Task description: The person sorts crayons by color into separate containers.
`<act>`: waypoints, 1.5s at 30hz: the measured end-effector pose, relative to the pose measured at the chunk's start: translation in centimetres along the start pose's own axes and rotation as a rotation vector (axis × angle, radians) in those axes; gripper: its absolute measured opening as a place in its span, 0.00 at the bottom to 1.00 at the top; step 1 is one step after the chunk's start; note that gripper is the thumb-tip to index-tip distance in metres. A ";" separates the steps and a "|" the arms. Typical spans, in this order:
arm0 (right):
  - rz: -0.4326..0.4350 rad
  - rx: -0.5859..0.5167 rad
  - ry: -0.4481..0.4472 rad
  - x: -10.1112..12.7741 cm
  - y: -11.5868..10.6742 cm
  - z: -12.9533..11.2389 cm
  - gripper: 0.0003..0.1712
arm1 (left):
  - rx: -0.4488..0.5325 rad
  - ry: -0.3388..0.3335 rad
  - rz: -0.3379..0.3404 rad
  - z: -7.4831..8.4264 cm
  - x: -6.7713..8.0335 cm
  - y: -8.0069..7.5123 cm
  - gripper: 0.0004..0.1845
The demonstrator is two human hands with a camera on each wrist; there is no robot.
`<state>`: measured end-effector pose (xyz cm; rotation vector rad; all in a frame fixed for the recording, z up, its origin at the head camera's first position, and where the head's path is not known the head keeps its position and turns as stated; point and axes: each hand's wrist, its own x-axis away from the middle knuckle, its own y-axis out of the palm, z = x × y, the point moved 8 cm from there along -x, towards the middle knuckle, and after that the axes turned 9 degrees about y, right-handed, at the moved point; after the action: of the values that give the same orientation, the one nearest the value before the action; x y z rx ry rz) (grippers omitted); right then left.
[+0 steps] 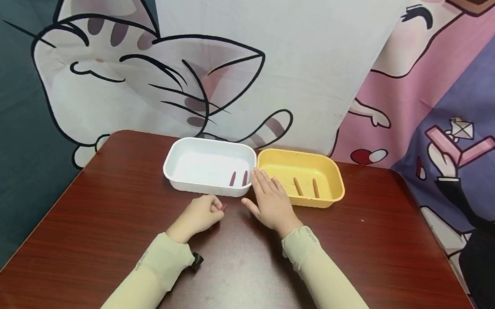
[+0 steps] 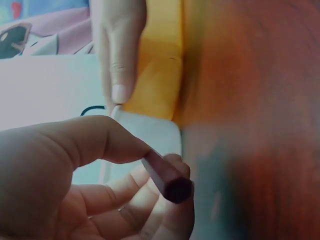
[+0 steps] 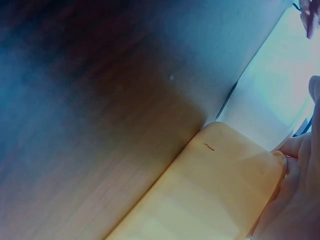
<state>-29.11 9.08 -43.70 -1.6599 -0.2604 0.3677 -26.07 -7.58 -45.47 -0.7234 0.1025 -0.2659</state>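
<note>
My left hand (image 1: 199, 216) pinches a short dark red crayon-like stick (image 2: 166, 179) between thumb and fingers, just in front of the white tray (image 1: 195, 188). Two similar dark red sticks (image 1: 232, 178) lie at that tray's right end. Straight fingers of my right hand (image 1: 272, 207) rest at the near left corner of the yellow tray (image 1: 314, 202), where the two trays meet. Inside the yellow tray are two brownish-orange sticks (image 1: 298, 187), lying apart. In the right wrist view only part of the right hand (image 3: 297, 185) shows, against the yellow tray's rim.
Both trays stand side by side near the far edge of a dark red-brown table (image 1: 102, 220). Behind it hangs a cloth (image 1: 327, 72) printed with cartoon figures. A small black object (image 1: 197, 260) sits at the left sleeve's cuff.
</note>
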 end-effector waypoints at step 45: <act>0.000 0.013 -0.003 -0.2 0.2 0.0 0.45 | 0.099 -0.026 0.185 -1.9 -9.3 -6.2 0.16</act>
<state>-29.27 9.00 -43.87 -1.6473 -0.2594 0.3713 -36.58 -10.64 -42.75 -0.6147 0.1300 -0.0837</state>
